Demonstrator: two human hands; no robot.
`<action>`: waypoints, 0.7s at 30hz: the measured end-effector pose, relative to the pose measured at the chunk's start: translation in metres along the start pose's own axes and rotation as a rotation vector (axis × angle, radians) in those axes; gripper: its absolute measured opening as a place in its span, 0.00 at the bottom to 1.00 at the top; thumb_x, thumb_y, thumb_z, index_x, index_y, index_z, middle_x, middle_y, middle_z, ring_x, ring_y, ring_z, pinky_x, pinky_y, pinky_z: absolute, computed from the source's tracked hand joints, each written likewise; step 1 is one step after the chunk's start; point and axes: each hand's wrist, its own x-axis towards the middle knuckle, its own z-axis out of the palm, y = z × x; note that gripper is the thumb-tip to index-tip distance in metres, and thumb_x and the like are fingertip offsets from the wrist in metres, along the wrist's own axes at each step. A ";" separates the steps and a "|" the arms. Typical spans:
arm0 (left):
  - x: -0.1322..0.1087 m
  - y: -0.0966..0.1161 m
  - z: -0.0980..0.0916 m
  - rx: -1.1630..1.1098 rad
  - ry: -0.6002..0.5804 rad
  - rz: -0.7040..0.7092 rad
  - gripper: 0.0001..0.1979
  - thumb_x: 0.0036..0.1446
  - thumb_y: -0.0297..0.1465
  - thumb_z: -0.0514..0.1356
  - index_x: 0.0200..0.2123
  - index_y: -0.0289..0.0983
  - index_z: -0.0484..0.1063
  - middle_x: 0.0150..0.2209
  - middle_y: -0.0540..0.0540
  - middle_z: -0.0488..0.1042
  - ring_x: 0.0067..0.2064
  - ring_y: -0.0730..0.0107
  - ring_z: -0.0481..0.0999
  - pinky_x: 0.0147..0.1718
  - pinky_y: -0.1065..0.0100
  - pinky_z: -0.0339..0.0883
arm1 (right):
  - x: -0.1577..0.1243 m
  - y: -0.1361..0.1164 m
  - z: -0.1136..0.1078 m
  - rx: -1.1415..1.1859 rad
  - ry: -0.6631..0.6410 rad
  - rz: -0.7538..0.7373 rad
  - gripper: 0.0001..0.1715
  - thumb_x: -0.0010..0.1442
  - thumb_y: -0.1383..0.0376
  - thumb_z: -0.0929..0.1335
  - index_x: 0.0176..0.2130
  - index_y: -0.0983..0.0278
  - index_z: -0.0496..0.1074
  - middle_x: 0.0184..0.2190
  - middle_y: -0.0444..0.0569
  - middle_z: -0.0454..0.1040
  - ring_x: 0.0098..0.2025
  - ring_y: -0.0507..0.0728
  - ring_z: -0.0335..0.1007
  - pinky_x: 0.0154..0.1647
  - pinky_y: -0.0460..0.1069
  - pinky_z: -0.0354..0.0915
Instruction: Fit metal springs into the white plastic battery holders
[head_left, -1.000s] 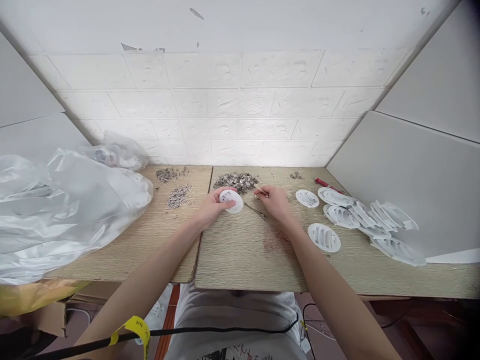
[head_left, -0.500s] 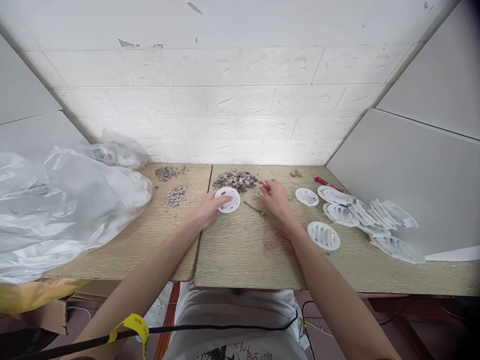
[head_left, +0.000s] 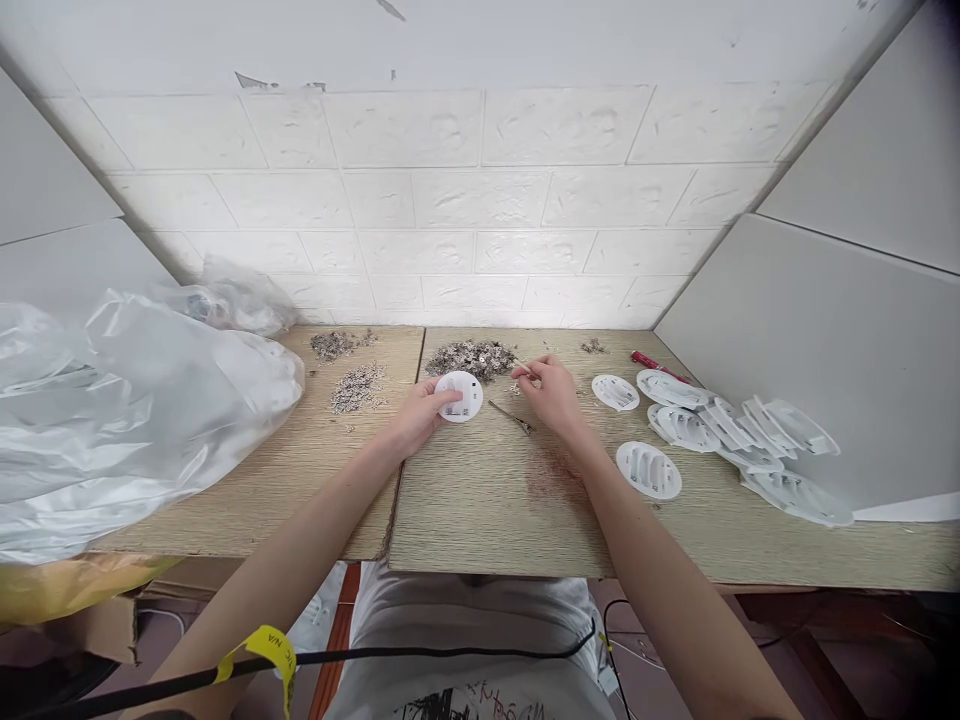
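Observation:
My left hand [head_left: 421, 418] grips a white round plastic cover [head_left: 463, 398], thumb lying across its face. Over small metal pieces, my right hand [head_left: 553, 392] is closed with a thin pale stick [head_left: 523, 368] pinched between its fingertips. A heap of small metal clips [head_left: 471, 358] lies just beyond the held cover. Between the hands rests a slim, dark pointed tool [head_left: 510, 417], perhaps tweezers. To the right of my right hand are two more white covers, one farther back [head_left: 616, 392] and one nearer [head_left: 649, 470], both showing slots inside.
Several white covers [head_left: 750, 435] overlap at the right beside a red-handled tool [head_left: 656, 365]. Two small piles of metal parts, a back one [head_left: 334, 346] and a front one [head_left: 358, 388], lie left of the table seam. A large plastic bag [head_left: 180, 400] bulges over the left side.
The round cover has turned in my left hand, so its markings sit differently, and it has shifted slightly right. My right hand has moved a little left, towards the heap.

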 end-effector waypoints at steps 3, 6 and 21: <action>0.000 -0.002 0.000 0.098 -0.024 0.022 0.13 0.43 0.26 0.66 0.37 0.32 0.76 0.36 0.41 0.78 0.33 0.68 0.75 0.30 0.70 0.69 | 0.000 -0.001 -0.002 0.028 -0.007 -0.001 0.13 0.55 0.66 0.63 0.33 0.65 0.77 0.33 0.50 0.71 0.30 0.54 0.64 0.35 0.49 0.60; -0.001 -0.003 0.001 0.214 -0.044 0.030 0.13 0.42 0.27 0.68 0.36 0.32 0.77 0.33 0.42 0.78 0.32 0.67 0.75 0.31 0.67 0.70 | -0.001 -0.003 -0.002 0.139 -0.064 0.004 0.12 0.55 0.62 0.64 0.32 0.65 0.75 0.25 0.45 0.69 0.27 0.53 0.61 0.32 0.48 0.58; -0.004 -0.001 0.008 0.253 -0.080 0.042 0.14 0.43 0.36 0.70 0.30 0.31 0.77 0.26 0.45 0.75 0.28 0.71 0.71 0.27 0.69 0.70 | -0.015 -0.025 0.020 0.436 -0.208 -0.090 0.13 0.53 0.57 0.67 0.33 0.64 0.74 0.34 0.47 0.71 0.34 0.53 0.64 0.34 0.48 0.61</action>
